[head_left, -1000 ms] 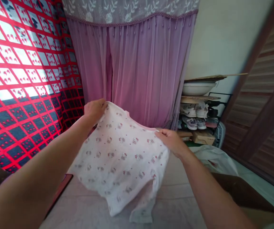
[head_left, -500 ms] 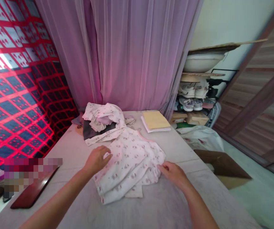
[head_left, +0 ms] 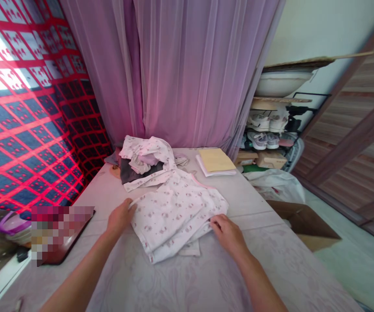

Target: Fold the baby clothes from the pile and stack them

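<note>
A white long-sleeved shirt [head_left: 177, 203] with a small print and a pink neckline lies spread on the table. My left hand [head_left: 121, 217] is at its left edge, with the fingertips closed on the cloth. At the right edge, my right hand [head_left: 228, 233] pinches the fabric near the lower side. One sleeve [head_left: 147, 180] stretches left, toward the clothes pile. Part of the cloth is doubled under along the bottom, where a pale flap [head_left: 190, 249] sticks out.
Behind the shirt sits a clothes pile [head_left: 146, 158] with printed, pink and dark pieces. A folded yellow cloth on a white one [head_left: 217, 161] lies at the back right. A dark red flat object [head_left: 65, 245], partly blurred, is at left. An open cardboard box [head_left: 304, 221] stands beyond the right table edge [head_left: 291, 229].
My left hand has moved left and down from above the shirt to its left edge and closed there. My right hand has shifted slightly along the right edge. The view has turned slightly left.
</note>
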`<state>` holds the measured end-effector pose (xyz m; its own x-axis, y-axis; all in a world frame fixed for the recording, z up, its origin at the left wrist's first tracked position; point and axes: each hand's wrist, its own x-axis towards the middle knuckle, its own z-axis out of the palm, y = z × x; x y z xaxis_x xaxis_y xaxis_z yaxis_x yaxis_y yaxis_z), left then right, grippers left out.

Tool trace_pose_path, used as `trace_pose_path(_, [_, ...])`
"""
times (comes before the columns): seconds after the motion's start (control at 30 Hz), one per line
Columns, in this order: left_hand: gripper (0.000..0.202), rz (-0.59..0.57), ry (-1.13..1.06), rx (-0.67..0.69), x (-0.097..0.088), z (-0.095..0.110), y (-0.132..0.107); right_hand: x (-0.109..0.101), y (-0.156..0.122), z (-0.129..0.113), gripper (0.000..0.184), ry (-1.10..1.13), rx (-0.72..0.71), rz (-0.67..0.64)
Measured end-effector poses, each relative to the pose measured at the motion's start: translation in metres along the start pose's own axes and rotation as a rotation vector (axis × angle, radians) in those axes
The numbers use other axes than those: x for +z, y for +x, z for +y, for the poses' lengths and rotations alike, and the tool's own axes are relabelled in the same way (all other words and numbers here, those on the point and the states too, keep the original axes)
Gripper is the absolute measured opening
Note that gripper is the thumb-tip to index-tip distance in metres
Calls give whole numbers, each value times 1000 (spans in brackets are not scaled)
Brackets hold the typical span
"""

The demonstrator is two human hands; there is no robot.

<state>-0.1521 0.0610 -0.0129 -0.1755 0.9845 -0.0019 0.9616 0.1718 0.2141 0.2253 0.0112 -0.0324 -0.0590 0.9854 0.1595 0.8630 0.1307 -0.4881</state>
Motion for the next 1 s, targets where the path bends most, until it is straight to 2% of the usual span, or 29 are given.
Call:
trace_pose_path(0.1, [37, 80, -25, -111, -21, -12, 16, -22, 11, 6, 22, 58, -37, 135])
trace_pose_path(0.2, [36, 116, -24, -144, -31, -25, 27, -27, 23, 12, 25, 69, -18, 198])
trace_pose_path(0.27, [38, 200, -34, -77, -28, -25, 22, -19, 26, 16, 34, 58, 38, 219])
trace_pose_path(0.33, [33, 277, -83, 54, -18, -16, 2, -8, 20, 19, 41, 70, 75, 245])
trace_pose_path(0.37, [28, 260, -135, 134, -11, -9, -13, -3, 15, 20, 41, 85, 72, 245])
trace_pose_path(0.43, [23, 67, -258, 315, 3, 9, -47, 6, 3, 18, 41, 99, 44, 195])
trace_pose_path(0.5, [25, -100, -322, 477, 15, 26, -78, 13, -8, 13, 51, 48, 37, 100])
trace_pose_path(0.57, [33, -115, -314, 544, 23, 37, -97, 19, -13, 8, 60, -47, 50, 20])
trace_pose_path(0.6, [34, -101, -299, 557, 26, 41, -100, 22, -12, 5, 57, -92, 54, 8])
trace_pose_path(0.67, [26, -76, -289, 572, 30, 43, -99, 26, -5, 2, 37, -148, 52, 31])
trace_pose_path(0.7, [22, -66, -314, 572, 31, 42, -96, 27, 0, 2, 28, -150, 46, 57])
trace_pose_path(0.77, [22, -51, -439, 535, 29, 39, -88, 26, 11, 3, 23, -94, 28, 111])
trace_pose_path(0.9, [40, -30, -801, 285, 15, 26, -82, 12, 22, 10, 26, 223, 58, 194])
trace_pose_path(1.0, [50, -21, -916, 129, 2, 11, -83, -3, 18, 9, 32, 421, 76, 114])
